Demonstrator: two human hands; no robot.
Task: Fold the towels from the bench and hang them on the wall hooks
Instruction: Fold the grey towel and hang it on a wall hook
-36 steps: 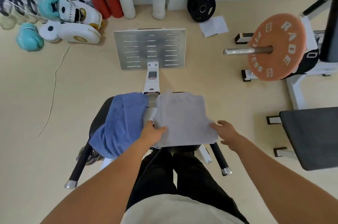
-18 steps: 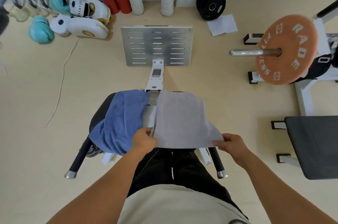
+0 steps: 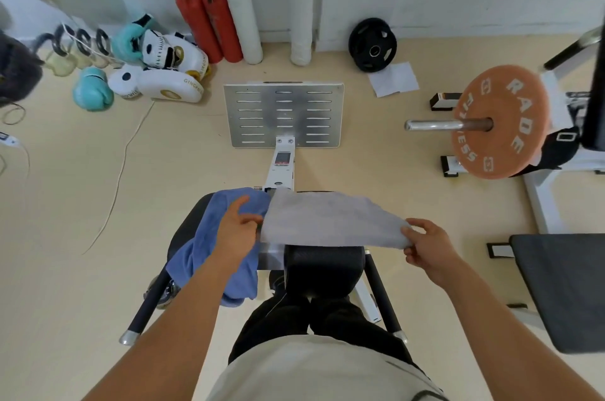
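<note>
A grey towel (image 3: pixel 327 219) is stretched flat between my two hands, raised above the black padded bench (image 3: pixel 322 266). My left hand (image 3: pixel 237 230) pinches its near left corner. My right hand (image 3: pixel 425 243) pinches its near right corner. A blue towel (image 3: pixel 212 253) lies crumpled over the bench's left side, partly under my left hand and hanging off the edge. No wall hooks are in view.
A metal footplate (image 3: pixel 283 114) lies on the floor ahead of the bench. A barbell with an orange plate (image 3: pixel 497 125) sticks out at right, above a second black bench (image 3: pixel 563 286). Boxing gloves and pads (image 3: pixel 157 73), red cylinders (image 3: pixel 209 21) and a black plate (image 3: pixel 371 44) line the wall.
Both hands have gripped the grey towel's near corners and lifted it off the bench, pulling it wider; the bench pad beneath now shows. The camera has tilted up.
</note>
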